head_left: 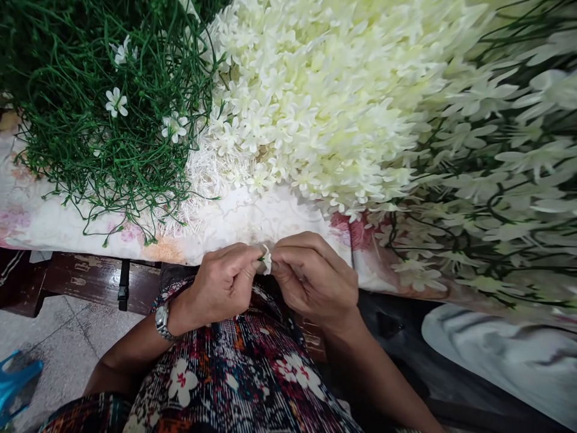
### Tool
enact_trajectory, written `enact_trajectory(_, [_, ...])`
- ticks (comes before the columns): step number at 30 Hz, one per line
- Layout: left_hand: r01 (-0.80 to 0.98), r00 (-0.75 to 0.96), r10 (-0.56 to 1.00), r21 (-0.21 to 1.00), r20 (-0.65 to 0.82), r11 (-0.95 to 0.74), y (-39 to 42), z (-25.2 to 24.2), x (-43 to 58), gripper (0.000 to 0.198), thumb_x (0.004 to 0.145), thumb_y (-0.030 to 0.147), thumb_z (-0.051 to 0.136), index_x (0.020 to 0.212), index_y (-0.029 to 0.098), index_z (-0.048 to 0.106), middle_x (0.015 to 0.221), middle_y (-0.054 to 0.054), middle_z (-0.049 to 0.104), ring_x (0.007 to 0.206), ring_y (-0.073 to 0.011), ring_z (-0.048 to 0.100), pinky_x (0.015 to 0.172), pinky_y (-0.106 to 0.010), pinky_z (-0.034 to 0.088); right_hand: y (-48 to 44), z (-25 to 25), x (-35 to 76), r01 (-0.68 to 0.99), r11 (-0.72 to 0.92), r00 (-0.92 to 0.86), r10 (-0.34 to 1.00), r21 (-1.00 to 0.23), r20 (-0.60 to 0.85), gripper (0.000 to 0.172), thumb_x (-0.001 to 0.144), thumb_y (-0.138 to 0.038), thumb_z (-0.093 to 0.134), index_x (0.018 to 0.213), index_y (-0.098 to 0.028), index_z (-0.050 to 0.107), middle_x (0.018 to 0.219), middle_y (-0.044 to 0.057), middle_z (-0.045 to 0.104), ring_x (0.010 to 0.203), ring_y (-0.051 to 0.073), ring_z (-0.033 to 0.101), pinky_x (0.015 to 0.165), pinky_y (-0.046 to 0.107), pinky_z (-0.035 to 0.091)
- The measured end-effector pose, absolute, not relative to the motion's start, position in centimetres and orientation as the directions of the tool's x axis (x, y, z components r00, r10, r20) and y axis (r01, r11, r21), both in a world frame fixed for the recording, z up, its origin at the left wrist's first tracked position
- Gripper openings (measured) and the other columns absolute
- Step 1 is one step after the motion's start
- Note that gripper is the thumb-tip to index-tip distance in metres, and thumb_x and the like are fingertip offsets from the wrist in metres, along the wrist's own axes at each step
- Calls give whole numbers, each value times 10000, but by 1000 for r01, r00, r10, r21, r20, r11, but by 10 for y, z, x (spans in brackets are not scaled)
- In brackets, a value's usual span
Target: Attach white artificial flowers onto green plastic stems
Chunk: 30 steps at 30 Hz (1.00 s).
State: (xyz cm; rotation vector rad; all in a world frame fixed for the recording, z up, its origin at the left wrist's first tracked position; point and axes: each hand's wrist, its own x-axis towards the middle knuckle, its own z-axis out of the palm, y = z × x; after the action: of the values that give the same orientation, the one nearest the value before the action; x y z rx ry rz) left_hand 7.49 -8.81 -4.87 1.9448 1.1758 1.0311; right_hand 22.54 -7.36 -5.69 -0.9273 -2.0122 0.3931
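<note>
Both hands meet at the table's near edge, above my lap. My left hand (pixel 225 282), with a metal watch on its wrist, is closed in a pinch. My right hand (pixel 311 276) is closed too, fingers curled toward the left one. Between their fingertips sits a small white artificial flower (pixel 266 260), gripped from both sides. Just beyond the hands lies a big heap of loose cream-white flowers (pixel 324 102). To the left of it is a tangle of thin green stems (pixel 103 120) with a few white flowers on them.
A floral cloth (pixel 252 219) covers the table. At the right lie stems with flowers attached (pixel 496 180). A dark wooden bench (pixel 90 282) shows under the cloth's left edge, a blue bag (pixel 15 382) on the grey floor, and a pale bag (pixel 505 355) at lower right.
</note>
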Motion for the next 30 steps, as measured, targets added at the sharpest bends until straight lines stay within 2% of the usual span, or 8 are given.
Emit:
enact_trajectory(3, [390,275,926,850,260,-355,-88,-41,72,149,797,117,455,914,127,547,730,-33,606,650,-101,549,586,-226,464,-74,-55,227,461,674,-325,734,-577,597,182,725,-68,550,865,-182,526,753,26,542,696,120,531,577,249,461])
enact_trajectory(7, [375,246,941,873,232,-313,-86,-37,70,127,792,86,450,790,141,565,649,5,584,569,-67,509,555,-191,435,-75,-52,227,456,684,-338,725,-570,599,193,719,-73,555,881,-175,530,778,35,542,712,122,531,587,254,471])
enact_trajectory(15, [358,224,954,894,199,-270,-83,-39,65,137,780,84,442,736,137,561,587,25,518,510,-53,441,486,-171,370,-72,-49,223,467,693,-381,718,-549,583,216,705,-52,536,884,-171,520,765,36,543,699,124,524,581,259,481])
enact_trajectory(30, [398,224,932,846,286,-355,-78,-55,66,141,779,96,437,690,128,543,563,21,482,515,-65,429,488,-193,352,-66,-62,217,450,692,-394,721,-564,570,186,707,-22,499,838,-153,479,712,40,521,671,120,504,553,237,455])
